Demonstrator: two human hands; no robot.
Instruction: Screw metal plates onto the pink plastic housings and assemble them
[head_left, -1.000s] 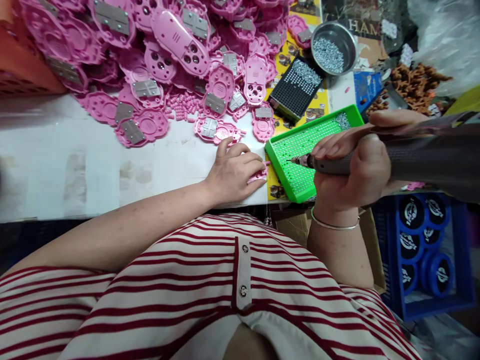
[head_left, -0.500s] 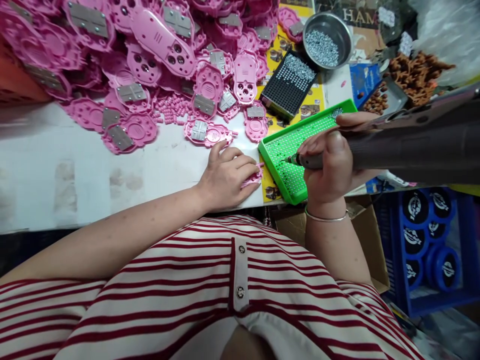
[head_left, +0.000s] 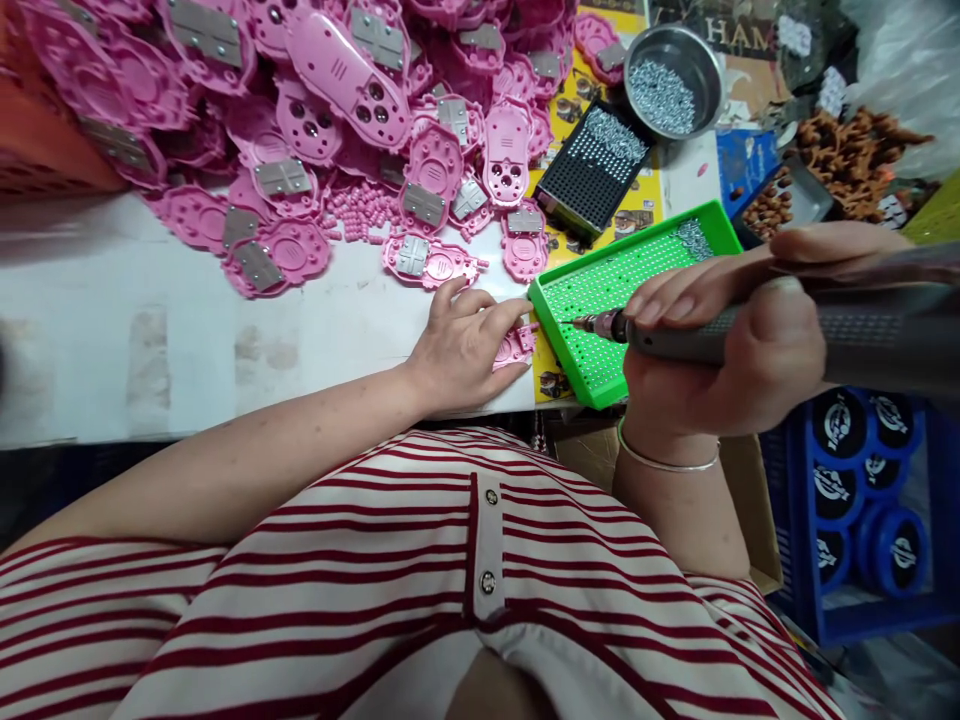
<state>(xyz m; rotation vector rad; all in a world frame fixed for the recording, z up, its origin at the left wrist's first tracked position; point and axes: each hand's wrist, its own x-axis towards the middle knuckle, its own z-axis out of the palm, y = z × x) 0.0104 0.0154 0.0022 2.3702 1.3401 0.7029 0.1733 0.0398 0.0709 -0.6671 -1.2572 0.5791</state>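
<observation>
My right hand (head_left: pixel 720 350) is wrapped round a grey electric screwdriver (head_left: pixel 885 330), whose tip points left over the green perforated tray (head_left: pixel 637 234). Small screws stand in rows in that tray, with a loose heap at its far right corner. On the white table, my left hand (head_left: pixel 469 345) grips a small pink plastic piece (head_left: pixel 516 346), partly hidden under the fingers, just left of the tray. Beyond the left hand lies a pink shell (head_left: pixel 442 264) with a metal plate, and another pink shell (head_left: pixel 525 240) is beside it.
A big pile of pink shells (head_left: pixel 349 75) covers the back left, beside an orange basket (head_left: pixel 52 120). Behind the green tray are a black perforated tray (head_left: pixel 577 180) and a steel bowl (head_left: pixel 712 80) of screws. Brown parts (head_left: pixel 847 150) lie right; a blue crate (head_left: pixel 862 625) stands below.
The screwdriver and my right hand have moved right relative to the green tray, uncovering more of its screws. My left fingers have shifted on the pink piece, showing more of it. The view has shifted slightly.
</observation>
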